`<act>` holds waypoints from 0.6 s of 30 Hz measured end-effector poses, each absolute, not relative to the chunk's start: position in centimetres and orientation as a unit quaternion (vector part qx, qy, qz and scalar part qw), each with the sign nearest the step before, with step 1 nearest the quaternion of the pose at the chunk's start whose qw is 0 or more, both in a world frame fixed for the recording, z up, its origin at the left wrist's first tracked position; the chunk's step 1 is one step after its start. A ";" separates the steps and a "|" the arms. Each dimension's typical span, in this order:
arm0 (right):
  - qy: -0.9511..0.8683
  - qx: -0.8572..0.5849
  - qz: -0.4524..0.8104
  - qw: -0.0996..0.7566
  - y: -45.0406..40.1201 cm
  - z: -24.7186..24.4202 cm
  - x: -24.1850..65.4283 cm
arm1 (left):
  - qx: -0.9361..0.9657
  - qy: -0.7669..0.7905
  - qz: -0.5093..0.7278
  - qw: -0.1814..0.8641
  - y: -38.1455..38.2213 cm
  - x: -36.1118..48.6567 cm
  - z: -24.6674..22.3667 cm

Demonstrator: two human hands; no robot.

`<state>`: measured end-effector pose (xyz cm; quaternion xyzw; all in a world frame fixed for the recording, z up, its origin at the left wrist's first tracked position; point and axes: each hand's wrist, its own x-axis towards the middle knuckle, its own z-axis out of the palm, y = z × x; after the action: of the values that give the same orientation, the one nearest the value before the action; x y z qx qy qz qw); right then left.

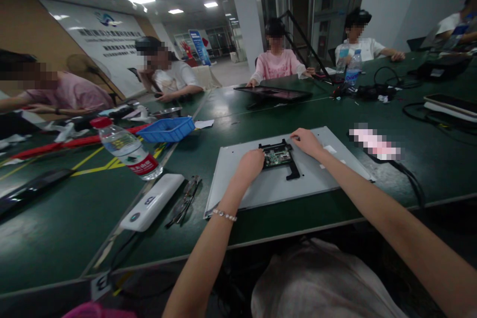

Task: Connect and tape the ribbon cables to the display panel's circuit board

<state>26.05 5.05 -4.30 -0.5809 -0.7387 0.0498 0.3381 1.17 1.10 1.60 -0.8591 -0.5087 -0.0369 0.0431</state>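
A flat grey panel (257, 194) lies on the table in front of me. On it sits a black plastic bracket (293, 171) that frames a green circuit board (278, 158). My left hand (252, 164) is closed at the bracket's left edge, its fingertips mostly hidden behind the knuckles. At the bracket's upper right corner, my right hand (306, 142) has thumb and fingers pinched together. A small dark spot shows between them, too small to name.
Left of the panel lie folded glasses (184, 201), a white power bank (152, 202) and a tilted water bottle (128, 151). A blue tray (166, 129) stands farther back. A cabled phone-like item (374, 144) is at right. Across the table, a person touches a dark screen (274, 93).
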 end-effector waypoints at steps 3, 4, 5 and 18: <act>-0.738 -0.581 0.050 0.341 5.2 -4.4 26.1 | -0.864 -0.501 -0.054 0.025 0.8 1.5 1.3; -0.739 -0.580 0.049 0.340 5.3 -4.5 26.2 | -0.864 -0.500 -0.062 0.021 0.9 1.5 1.2; -0.742 -0.576 0.049 0.338 5.4 -4.6 26.4 | -0.864 -0.499 -0.068 0.017 0.9 1.5 1.0; -0.801 -0.547 -0.011 0.242 5.5 -3.7 27.6 | -0.869 -0.491 -0.060 0.001 1.0 1.2 0.4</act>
<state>27.57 5.46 -3.72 -0.5470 -0.8014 -0.0112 0.2419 1.24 0.99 0.43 -0.8689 -0.4914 -0.0603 0.0005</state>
